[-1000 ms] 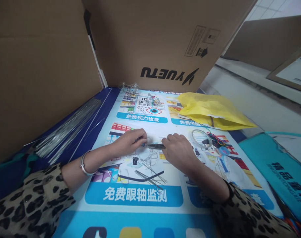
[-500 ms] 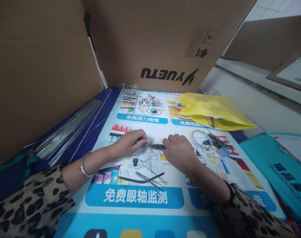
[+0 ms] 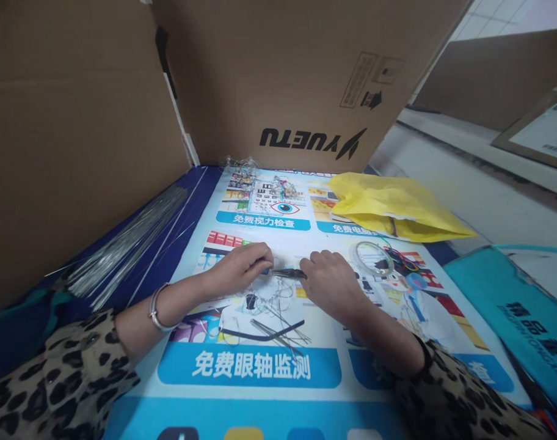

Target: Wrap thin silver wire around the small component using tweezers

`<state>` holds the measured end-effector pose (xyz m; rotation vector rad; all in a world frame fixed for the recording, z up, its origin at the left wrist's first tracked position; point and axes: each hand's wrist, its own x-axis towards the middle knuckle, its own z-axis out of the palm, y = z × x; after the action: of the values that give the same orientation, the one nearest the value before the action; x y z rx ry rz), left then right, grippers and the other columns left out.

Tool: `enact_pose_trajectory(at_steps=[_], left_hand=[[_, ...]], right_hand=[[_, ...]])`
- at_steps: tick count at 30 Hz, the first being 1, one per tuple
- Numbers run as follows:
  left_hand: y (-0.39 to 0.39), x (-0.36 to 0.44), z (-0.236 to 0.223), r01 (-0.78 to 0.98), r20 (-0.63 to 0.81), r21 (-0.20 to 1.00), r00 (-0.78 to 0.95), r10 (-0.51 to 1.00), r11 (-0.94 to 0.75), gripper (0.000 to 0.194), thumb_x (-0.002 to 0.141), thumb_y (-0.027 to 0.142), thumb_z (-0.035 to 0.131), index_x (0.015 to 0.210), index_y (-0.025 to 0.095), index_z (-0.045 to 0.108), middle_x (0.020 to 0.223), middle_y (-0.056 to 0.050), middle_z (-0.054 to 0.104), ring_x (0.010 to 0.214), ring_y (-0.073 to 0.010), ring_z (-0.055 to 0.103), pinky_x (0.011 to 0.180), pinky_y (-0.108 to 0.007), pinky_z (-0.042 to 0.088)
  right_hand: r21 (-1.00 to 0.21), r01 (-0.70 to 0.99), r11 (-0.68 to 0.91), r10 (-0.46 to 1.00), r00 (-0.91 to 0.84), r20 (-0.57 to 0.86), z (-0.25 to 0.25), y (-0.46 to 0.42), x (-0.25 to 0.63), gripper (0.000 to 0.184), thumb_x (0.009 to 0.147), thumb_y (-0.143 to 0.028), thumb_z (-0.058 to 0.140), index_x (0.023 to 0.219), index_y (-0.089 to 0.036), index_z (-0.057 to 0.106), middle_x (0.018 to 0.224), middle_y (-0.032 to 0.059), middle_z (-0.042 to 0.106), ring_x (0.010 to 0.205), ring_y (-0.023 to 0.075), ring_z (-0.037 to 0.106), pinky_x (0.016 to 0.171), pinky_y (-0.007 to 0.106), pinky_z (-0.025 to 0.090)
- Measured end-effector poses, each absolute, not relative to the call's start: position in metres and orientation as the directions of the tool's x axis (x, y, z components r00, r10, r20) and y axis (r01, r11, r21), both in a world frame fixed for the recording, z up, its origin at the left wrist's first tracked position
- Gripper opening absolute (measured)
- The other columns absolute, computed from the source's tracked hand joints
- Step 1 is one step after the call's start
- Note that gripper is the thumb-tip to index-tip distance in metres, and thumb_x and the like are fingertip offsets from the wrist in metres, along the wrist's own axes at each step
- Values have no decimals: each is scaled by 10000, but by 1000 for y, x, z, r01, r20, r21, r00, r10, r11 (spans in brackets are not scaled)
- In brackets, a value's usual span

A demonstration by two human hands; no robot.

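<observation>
My right hand [image 3: 333,280] is closed round the handles of a pair of pliers [image 3: 288,273], whose narrow jaws point left. The jaw tips reach up to the fingertips of my left hand [image 3: 239,267], which is pinched closed. What sits in that pinch is mostly hidden; a small bluish bit shows at the fingertips. Under the pliers lie thin wire loops [image 3: 278,294]. Nearer to me, several short cut wires [image 3: 278,330] are scattered on the printed poster [image 3: 251,392].
Long straight wires [image 3: 127,247] lie in a bundle at left. Tangled wire pieces [image 3: 242,168] rest by the cardboard box [image 3: 306,73]. On the right are a yellow bag [image 3: 397,205], a clear ring-shaped coil [image 3: 374,259], coloured cords [image 3: 404,260] and a teal bag [image 3: 512,305].
Both hands and the pliers keep nearly the same place. The view has shifted very slightly; nothing has been picked up or let go.
</observation>
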<state>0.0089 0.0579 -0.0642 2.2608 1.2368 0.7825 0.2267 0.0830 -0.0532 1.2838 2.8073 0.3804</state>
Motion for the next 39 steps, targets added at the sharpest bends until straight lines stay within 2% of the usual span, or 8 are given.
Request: enact_pose_trajectory(at_steps=[22,39], left_hand=[[56,10,-67,583,326,595,453,830,-553,140,872,138,382,851,175,516,808,-15,567,747,-128,512,690,-256,399],[56,10,-70,593,320,548,503,803,-590,153,864,104,377,864,179,511,795,-11,559,719,-126,502,661,-243,386]], right_hand=[[205,755,623,768,-640,24,-60,82,224,150,814,-221,458,806,-168,598,802,76,617,761,186,524,628,298,265],[245,757,606,770,-635,58,-60,80,225,144,790,-225,459,785,-181,596,764,72,619,704,196,530,595,302,245]])
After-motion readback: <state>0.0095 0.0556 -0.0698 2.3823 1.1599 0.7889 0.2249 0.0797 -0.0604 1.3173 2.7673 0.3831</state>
